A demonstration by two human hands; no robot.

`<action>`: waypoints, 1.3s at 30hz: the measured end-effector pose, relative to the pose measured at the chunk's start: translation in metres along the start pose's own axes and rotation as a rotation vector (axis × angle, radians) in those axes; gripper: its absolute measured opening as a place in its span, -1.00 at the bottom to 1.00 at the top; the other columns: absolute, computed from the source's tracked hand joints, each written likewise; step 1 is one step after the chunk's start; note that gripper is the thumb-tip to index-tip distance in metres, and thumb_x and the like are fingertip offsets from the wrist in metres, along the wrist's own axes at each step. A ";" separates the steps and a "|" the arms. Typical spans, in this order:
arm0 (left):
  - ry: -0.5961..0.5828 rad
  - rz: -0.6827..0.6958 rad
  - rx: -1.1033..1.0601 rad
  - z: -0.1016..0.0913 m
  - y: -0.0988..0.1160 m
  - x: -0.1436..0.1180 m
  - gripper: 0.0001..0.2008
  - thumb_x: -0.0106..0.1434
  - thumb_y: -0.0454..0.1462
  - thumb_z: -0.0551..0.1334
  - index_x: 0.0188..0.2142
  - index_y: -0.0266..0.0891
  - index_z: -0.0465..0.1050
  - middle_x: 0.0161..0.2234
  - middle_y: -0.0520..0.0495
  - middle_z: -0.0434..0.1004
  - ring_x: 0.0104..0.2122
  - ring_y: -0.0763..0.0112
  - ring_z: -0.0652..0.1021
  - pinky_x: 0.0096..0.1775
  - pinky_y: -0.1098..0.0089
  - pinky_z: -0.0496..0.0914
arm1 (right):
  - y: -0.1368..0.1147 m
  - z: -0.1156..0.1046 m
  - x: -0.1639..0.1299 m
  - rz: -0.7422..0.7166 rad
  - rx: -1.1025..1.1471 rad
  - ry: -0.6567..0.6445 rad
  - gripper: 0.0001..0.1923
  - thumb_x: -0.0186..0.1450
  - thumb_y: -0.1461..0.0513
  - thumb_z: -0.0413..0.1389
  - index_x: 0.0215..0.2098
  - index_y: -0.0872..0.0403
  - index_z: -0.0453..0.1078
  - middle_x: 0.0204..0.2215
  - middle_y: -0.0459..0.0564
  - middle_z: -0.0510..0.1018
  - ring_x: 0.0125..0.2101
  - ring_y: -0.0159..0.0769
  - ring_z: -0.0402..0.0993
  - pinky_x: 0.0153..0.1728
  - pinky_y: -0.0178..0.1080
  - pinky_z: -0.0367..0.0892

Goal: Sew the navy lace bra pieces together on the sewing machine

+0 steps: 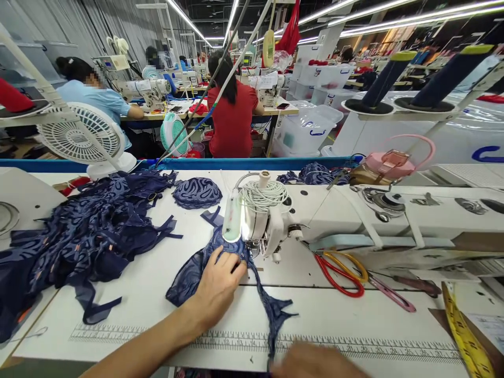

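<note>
My left hand (220, 278) lies on a navy patterned bra piece (187, 278), fingers lightly bent and pressing it against the table beside the needle area. The piece's upper part runs under the lit head of a white sewing machine (271, 226). From there a narrow navy fabric strip (262, 291) trails toward the front edge. At the strip's lower end is my right hand (315, 362), smeared by motion and cut off by the frame; its grip is unclear. A separate navy cup (197, 192) rests behind the bra piece.
Navy pieces are heaped (106, 226) at left. Red-handled scissors (340, 278), pink-handled snips (394, 294) and a yellow measuring tape (468, 336) lie at right. A printed ruler (236, 342) spans the table front. A fan (82, 134) and thread cones (388, 81) stand behind; co-workers sit beyond.
</note>
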State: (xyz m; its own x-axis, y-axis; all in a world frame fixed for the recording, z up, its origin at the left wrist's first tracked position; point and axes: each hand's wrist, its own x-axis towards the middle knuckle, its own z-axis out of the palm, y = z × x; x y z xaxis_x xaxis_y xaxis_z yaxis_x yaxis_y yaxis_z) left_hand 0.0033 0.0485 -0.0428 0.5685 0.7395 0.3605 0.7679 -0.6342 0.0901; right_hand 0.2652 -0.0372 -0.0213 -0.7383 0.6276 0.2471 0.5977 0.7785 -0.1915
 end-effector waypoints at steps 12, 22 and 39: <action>0.119 0.112 0.056 -0.012 -0.004 0.014 -0.69 0.35 -0.47 -0.03 -0.32 -0.24 0.46 -0.47 0.02 0.38 -0.41 0.37 0.37 0.16 -0.23 0.08 | 0.041 0.028 0.076 -0.051 0.106 0.026 -0.38 0.09 0.55 -0.12 0.07 0.11 0.34 0.04 0.09 0.47 0.07 -0.19 0.31 0.02 -0.12 0.26; 0.108 0.068 -0.023 -0.005 0.000 0.010 -0.65 0.28 -0.53 0.00 -0.11 -0.22 0.45 -0.37 0.00 0.50 -0.32 0.37 0.46 0.23 -0.26 -0.07 | 0.042 0.028 0.070 -0.016 0.088 0.066 -0.43 0.15 0.49 -0.07 0.09 0.05 0.36 0.02 0.01 0.53 -0.03 -0.26 0.40 0.03 -0.16 0.17; 0.051 0.038 0.038 -0.015 0.006 0.009 -0.71 0.34 -0.49 -0.03 -0.24 -0.26 0.44 -0.43 0.00 0.40 -0.39 0.39 0.39 0.12 -0.09 0.21 | 0.030 0.023 0.072 -0.018 0.125 0.043 -0.49 0.24 0.44 -0.05 0.14 0.11 0.35 0.07 0.09 0.49 0.10 -0.21 0.30 0.15 -0.07 0.14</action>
State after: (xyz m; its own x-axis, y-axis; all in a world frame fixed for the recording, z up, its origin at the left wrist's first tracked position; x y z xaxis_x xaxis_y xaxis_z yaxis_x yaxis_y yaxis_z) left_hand 0.0084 0.0479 -0.0255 0.5824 0.7021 0.4097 0.7572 -0.6519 0.0409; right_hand 0.2226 0.0312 -0.0314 -0.7326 0.6148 0.2919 0.5390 0.7860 -0.3027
